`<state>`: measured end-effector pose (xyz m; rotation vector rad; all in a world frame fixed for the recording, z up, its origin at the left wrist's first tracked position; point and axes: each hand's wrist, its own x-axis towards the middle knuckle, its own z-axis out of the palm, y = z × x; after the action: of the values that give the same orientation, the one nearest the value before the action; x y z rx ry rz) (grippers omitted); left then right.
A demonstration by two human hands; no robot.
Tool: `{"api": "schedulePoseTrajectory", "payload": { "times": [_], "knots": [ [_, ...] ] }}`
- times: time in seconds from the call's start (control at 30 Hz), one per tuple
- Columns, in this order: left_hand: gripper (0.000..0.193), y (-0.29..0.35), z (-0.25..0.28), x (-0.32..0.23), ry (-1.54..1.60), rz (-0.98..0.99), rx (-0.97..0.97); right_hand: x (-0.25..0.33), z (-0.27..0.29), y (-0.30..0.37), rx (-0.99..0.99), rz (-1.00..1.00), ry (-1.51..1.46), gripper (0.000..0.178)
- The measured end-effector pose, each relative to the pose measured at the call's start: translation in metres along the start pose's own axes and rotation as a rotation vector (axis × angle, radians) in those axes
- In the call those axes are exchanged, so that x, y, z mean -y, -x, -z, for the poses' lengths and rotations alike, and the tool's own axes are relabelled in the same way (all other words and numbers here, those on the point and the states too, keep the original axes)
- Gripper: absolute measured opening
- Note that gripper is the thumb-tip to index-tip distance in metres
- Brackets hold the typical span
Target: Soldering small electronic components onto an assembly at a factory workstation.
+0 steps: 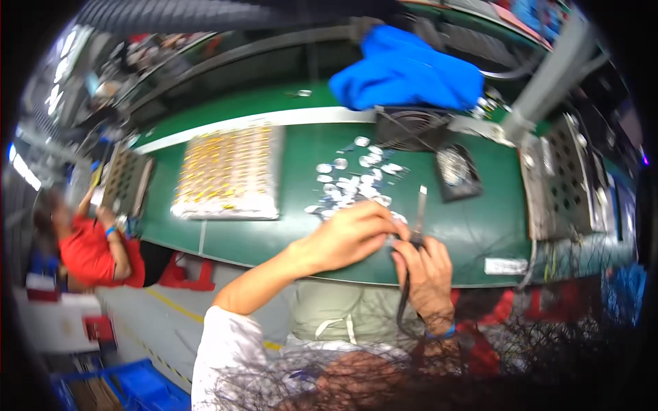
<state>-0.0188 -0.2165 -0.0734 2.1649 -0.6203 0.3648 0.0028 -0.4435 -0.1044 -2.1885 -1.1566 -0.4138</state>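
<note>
Near the front edge of a glossy green tabletop, the right hand grips a slim black-and-silver tool; whether the left hand, pinched beside it, holds anything I cannot tell. Small, round whitish pieces lie scattered beyond; a red-shirted person is off left.

Over the green table, the left hand bends its fingers close beside the right hand, whose fingertips grip a dark-handled tool with its metal end pointing away. Beyond the hands lie scattered small round parts, with a tray of yellow pieces to their left and a black box to their right. A blue cloth lies at the back, and a person in red sits at far left.
</note>
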Motion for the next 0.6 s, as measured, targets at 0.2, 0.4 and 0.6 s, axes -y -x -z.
{"api": "schedulePoseTrajectory", "payload": {
  "times": [0.2, 0.4, 0.6],
  "knots": [
    [0.025, 0.047, 0.071, -0.026, -0.396, 0.049, -0.127, 0.004, 0.001, -0.007, -0.029, -0.005, -0.074, 0.036],
    [0.023, 0.11, 0.161, -0.011, -0.759, 0.447, -0.348, -0.003, -0.004, -0.005, -0.141, 0.011, -0.16, 0.039],
    [0.021, 0.116, 0.168, -0.005, -0.822, 0.562, -0.288, -0.005, -0.004, -0.002, -0.184, 0.03, -0.2, 0.04]
  ]
}}
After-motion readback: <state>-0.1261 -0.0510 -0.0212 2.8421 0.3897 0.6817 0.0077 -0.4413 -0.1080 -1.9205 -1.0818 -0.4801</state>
